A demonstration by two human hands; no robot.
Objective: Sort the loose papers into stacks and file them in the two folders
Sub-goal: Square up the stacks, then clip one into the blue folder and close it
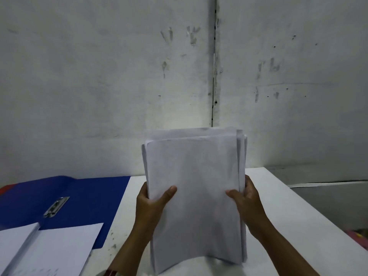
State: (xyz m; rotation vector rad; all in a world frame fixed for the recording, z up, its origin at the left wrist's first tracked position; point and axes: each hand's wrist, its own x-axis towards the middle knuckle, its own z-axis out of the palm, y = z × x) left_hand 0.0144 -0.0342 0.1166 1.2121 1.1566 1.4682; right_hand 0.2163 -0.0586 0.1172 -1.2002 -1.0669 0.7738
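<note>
White rectangular table (288, 226): work surface, carrying every item below.
Open blue plastic folder (89, 198), left of centre; its metal clip (56, 207) is bare, so nothing appears filed here yet.
Upright sheaf of white papers (195, 196), centre; top edges uneven, bottom edge near the table.
Flat white paper stack (49, 251), lower left, overlapping the folder.
Left hand (151, 202), right hand (247, 200): thumbs in front, fingers curled behind, gripping the sheaf's sides.
Red corner (8, 188), far left, possibly the second folder.
Filing remains.
</note>
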